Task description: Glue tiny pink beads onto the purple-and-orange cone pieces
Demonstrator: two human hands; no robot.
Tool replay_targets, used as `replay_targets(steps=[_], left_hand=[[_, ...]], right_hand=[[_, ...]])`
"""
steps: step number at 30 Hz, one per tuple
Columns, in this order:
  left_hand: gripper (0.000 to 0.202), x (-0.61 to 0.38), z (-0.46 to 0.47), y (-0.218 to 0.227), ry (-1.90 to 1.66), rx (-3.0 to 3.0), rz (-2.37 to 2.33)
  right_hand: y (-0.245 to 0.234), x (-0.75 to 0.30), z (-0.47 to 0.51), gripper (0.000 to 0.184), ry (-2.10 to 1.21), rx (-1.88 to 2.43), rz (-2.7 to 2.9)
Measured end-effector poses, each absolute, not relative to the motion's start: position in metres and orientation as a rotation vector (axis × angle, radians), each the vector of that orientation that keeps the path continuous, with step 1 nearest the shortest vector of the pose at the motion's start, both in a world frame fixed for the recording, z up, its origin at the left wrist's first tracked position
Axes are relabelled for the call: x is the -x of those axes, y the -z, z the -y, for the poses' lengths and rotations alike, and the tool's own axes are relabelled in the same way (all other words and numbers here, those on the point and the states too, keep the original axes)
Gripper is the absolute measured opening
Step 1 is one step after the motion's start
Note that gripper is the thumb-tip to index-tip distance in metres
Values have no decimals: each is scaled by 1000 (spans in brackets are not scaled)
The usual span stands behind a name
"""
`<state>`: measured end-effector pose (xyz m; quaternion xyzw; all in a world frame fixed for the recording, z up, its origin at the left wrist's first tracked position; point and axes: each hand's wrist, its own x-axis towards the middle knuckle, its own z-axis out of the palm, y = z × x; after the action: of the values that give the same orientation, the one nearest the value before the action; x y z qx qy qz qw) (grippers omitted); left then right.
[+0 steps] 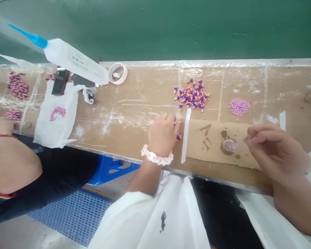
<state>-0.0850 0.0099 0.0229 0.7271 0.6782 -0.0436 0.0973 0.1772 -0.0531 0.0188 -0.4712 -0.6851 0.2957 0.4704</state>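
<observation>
My left hand [163,133], with a white frilly scrunchie on its wrist, rests on the brown workbench [145,86]. Its fingertips seem to pinch a small purple piece [178,137]. Just beyond that hand lies a loose pile of purple-and-orange cone-shaped pieces [191,96], and further right a heap of pink-purple beads [239,106]. My right hand [272,148] hovers at the cardboard sheet [212,155], its finger and thumb pinched together with nothing visible between them. A small glass bottle [230,145] stands on the cardboard just left of those fingertips.
A white squeeze bottle with a blue nozzle [72,60] and a roll of masking tape [118,73] are at the far left. Beside them, a co-worker's hand [0,126] reaches towards a white plastic bag [54,114]. A blue stool [111,169] stands below the bench edge.
</observation>
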Motion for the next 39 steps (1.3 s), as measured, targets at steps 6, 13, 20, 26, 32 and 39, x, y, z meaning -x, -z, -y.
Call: replay_targets(steps=[6, 13, 20, 26, 32, 39], left_hand=[[15, 97, -7, -5, 280, -1998, -2068], [12, 96, -11, 8, 113, -2234, -1956], [10, 85, -20, 8, 63, -2288, -1903], [9, 85, -21, 7, -65, -2221, -1926], [11, 76, -24, 1, -245, -2189, -1696], [12, 55, -20, 0, -484, -2188, -1466]], right_hand=[[-20, -178, 53, 31, -694, 1139, 1728], [-29, -180, 48, 23, -681, 1204, 1912], [-24, -191, 48, 14, -875, 1341, 2235], [-20, -191, 48, 11, -890, 1464, 2267], [-20, -191, 47, 11, -918, 1431, 2301], [-20, -188, 48, 14, -915, 1451, 2306]])
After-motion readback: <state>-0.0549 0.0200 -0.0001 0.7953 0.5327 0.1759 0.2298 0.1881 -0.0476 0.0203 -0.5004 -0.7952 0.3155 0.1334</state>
